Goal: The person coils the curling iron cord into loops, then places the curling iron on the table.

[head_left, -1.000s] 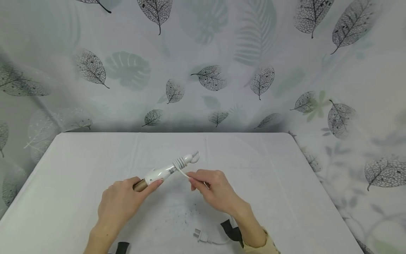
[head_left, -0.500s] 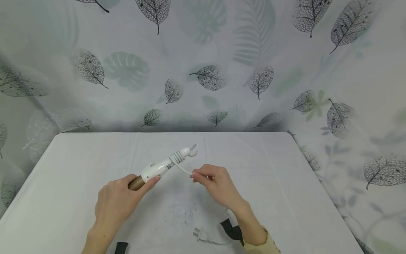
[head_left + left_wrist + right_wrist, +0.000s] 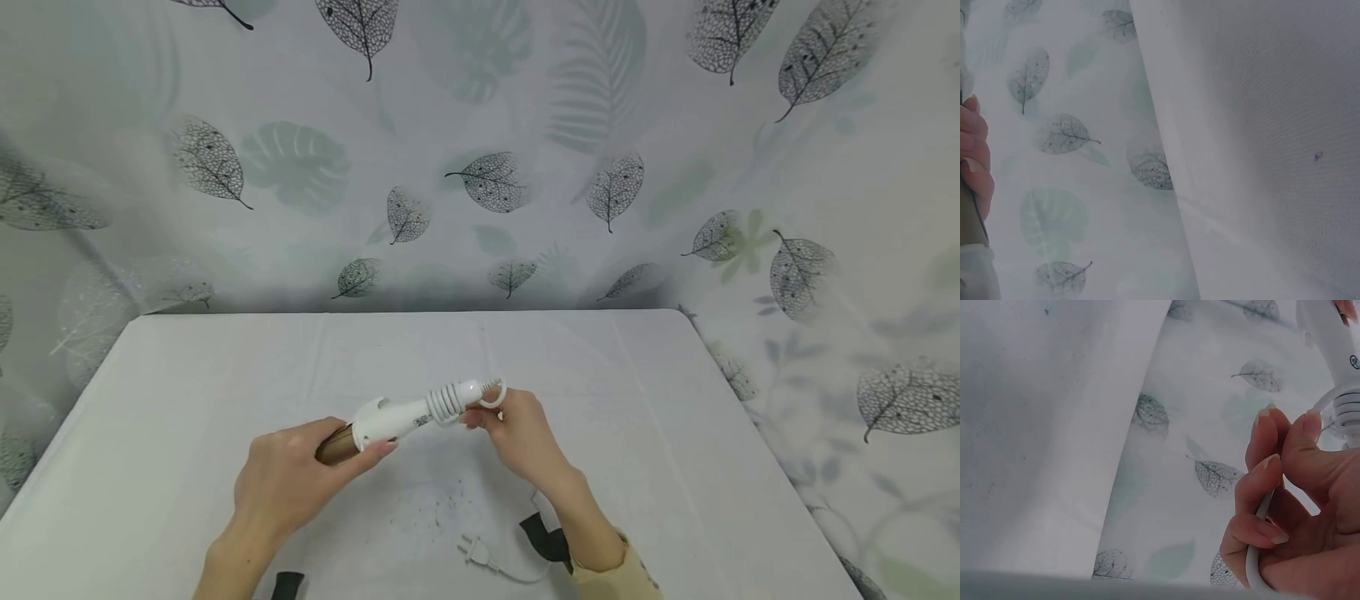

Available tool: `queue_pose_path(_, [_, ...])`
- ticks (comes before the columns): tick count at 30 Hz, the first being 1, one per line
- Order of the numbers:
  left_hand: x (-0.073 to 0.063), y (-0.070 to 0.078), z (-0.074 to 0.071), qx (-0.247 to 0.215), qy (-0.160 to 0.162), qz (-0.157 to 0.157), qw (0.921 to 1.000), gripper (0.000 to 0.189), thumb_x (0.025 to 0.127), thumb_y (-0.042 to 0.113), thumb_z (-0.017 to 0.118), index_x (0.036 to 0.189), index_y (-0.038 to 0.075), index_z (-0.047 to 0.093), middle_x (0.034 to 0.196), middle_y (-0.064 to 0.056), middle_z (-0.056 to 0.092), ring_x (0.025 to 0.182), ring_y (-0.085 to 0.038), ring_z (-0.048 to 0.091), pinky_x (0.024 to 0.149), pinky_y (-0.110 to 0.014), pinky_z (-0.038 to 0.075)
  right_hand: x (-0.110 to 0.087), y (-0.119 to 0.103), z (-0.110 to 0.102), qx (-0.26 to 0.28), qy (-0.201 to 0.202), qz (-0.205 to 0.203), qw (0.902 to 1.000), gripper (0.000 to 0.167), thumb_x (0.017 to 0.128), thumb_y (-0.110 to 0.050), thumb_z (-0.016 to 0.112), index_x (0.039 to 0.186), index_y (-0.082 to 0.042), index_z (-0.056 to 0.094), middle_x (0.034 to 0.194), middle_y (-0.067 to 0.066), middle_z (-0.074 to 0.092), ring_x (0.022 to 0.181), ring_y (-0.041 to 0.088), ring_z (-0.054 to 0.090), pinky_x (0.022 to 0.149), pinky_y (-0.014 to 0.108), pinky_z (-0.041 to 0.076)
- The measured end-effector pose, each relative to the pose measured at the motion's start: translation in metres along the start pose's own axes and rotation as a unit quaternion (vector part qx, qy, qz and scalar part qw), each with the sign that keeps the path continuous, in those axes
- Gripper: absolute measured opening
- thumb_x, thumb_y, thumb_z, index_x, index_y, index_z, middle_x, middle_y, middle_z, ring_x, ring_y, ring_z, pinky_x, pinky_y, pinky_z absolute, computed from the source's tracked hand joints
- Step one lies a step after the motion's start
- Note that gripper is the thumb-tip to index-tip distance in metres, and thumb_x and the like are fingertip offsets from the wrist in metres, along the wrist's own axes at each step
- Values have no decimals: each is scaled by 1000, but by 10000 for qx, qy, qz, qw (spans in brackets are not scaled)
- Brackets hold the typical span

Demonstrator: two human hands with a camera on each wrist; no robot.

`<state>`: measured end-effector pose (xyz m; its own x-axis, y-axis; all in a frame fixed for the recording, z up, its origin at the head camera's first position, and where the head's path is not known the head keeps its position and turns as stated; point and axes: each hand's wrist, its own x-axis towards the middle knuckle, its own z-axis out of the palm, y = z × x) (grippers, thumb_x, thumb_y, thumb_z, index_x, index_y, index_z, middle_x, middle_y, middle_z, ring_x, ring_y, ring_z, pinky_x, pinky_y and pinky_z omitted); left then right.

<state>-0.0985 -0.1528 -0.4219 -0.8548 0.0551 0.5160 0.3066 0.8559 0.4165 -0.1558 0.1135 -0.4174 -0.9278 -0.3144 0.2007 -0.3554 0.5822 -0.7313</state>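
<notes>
A curling iron (image 3: 401,419) with a white handle and gold-brown barrel is held above the table, its handle end pointing right. My left hand (image 3: 285,487) grips the barrel (image 3: 337,447), the thumb lying along the white part; in the left wrist view only its fingertips (image 3: 975,147) show at the left edge. White cord (image 3: 446,403) is coiled several turns round the handle. Close beside the handle's end, my right hand (image 3: 525,437) pinches the cord between thumb and fingers. The right wrist view shows cord (image 3: 1254,565) also running through the curled fingers.
The cord's two-pin plug (image 3: 476,550) lies on the white-covered table (image 3: 187,400) near the front. A black strap-like piece (image 3: 546,537) is by the right forearm, another black piece (image 3: 287,585) by the left. A leaf-patterned sheet (image 3: 450,108) hangs behind.
The curling iron has swung closer to level, its handle end lower and further right. My right hand has come in from beside the cord coils to behind and under the handle's end, still pinching the cord.
</notes>
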Motion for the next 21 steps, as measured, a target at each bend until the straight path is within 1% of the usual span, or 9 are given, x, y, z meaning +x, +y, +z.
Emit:
queue_pose_path(1, [0, 0, 1, -34, -1, 78, 10000, 36, 65, 54, 88, 69, 26, 65, 53, 20, 43, 47, 2, 31, 42, -18, 21, 0, 0, 1, -20, 27, 23, 10000, 3, 89, -6, 71, 89, -7, 74, 85, 3, 75, 79, 14, 70, 71, 26, 52])
queue_pose_path(3, [-1, 1, 1, -125, -36, 208, 9997, 37, 65, 55, 88, 67, 28, 62, 54, 21, 43, 48, 3, 31, 43, -16, 22, 0, 2, 2, 35, 53, 55, 10000, 7, 90, -2, 69, 87, -9, 72, 84, 1, 74, 80, 14, 68, 72, 27, 52])
queue_pose_path(5, [-2, 1, 2, -228, -93, 331, 9991, 39, 66, 55, 87, 65, 30, 58, 54, 23, 39, 48, 4, 30, 44, -15, 21, -1, 4, 2, 39, 82, -164, 9998, 13, 90, 3, 68, 87, -9, 71, 85, 1, 73, 81, 14, 68, 74, 28, 53])
queue_pose_path(7, [-3, 2, 3, -334, -136, 452, 9983, 40, 67, 56, 87, 64, 32, 55, 55, 25, 37, 49, 6, 29, 45, -13, 21, -2, 5, 2, -28, 122, -469, 9988, 16, 89, 7, 67, 86, -8, 69, 84, 2, 72, 78, 13, 66, 72, 27, 53])
queue_pose_path(9, [-3, 2, 2, -407, -185, 566, 9974, 40, 67, 56, 87, 64, 33, 54, 55, 26, 38, 49, 7, 29, 46, -12, 21, -2, 7, 2, -259, 188, -764, 9966, 15, 89, 7, 67, 85, -8, 69, 81, 2, 71, 72, 10, 62, 68, 24, 52])
queue_pose_path(11, [-3, 1, 1, -502, -275, 658, 9962, 38, 67, 56, 87, 65, 33, 56, 56, 27, 43, 50, 9, 31, 46, -11, 22, -1, 7, 1, -410, 172, -890, 9950, 15, 89, 4, 68, 81, -9, 67, 75, 0, 69, 63, 6, 56, 60, 21, 48])
queue_pose_path(14, [-3, 1, -1, -615, -501, 727, 9942, 33, 68, 56, 87, 68, 33, 62, 61, 27, 54, 51, 11, 35, 47, -10, 25, 0, 8, -2, -458, -5, -839, 9954, 14, 90, -6, 70, 77, -10, 65, 70, -2, 66, 56, 1, 45, 52, 19, 41])
queue_pose_path(16, [-3, 1, -2, -674, -655, 730, 9929, 31, 69, 56, 86, 70, 33, 66, 63, 28, 57, 52, 11, 37, 48, -10, 27, 1, 8, -5, -266, -222, -800, 9962, 14, 90, -10, 72, 77, -11, 66, 70, -3, 66, 54, 0, 44, 50, 19, 40])
queue_pose_path(21, [-4, -1, -5, -747, -904, 777, 9901, 33, 69, 60, 85, 68, 36, 63, 58, 30, 48, 50, 12, 32, 47, -9, 24, 1, 8, -12, 37, -586, -794, 9951, 11, 91, -6, 71, 83, -13, 69, 76, -4, 67, 63, 3, 55, 58, 22, 46])
